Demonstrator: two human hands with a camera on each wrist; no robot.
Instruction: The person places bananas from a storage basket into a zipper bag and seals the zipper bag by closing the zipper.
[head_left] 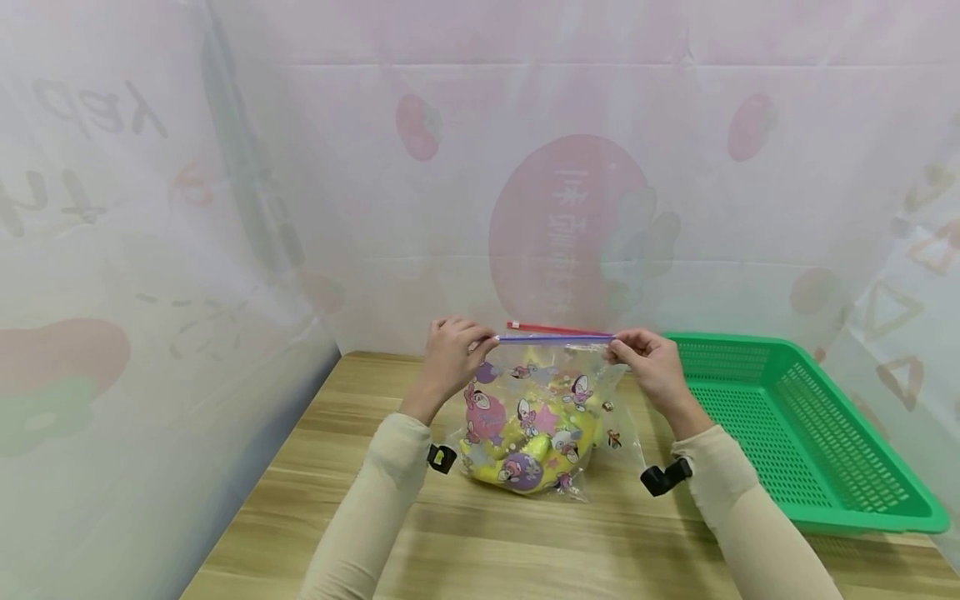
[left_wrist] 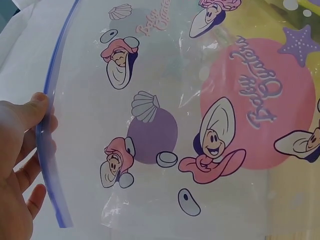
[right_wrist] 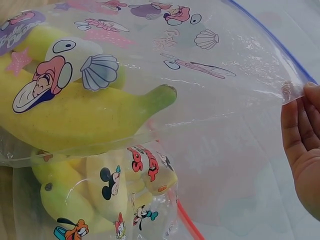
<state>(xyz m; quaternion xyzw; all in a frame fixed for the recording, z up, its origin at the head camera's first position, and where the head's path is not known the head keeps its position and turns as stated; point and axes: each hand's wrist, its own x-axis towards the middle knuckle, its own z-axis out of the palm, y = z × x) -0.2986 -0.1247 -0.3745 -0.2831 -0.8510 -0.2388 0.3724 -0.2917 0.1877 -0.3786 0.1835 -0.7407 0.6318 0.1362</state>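
Note:
A clear zip bag (head_left: pixel 558 383) with cartoon shell prints stands upright on the table, its blue zip strip (head_left: pixel 555 339) along the top. Yellow bananas (right_wrist: pixel 100 110) show through its plastic. At the strip's left end, my left hand (head_left: pixel 452 357) pinches the edge, thumb on one side and fingers behind in the left wrist view. My right hand (head_left: pixel 651 367) pinches the opposite top corner, so the strip is stretched straight between both hands. Behind it is a second printed bag (right_wrist: pixel 107 185) with yellow fruit inside and a red zip strip (head_left: pixel 558 329), mostly hidden in the head view.
A green plastic basket (head_left: pixel 810 508) with slatted sides sits at the right of the wooden table (head_left: pixel 330 433). Printed pale cloth (head_left: pixel 450 208) hangs behind the table and at both sides.

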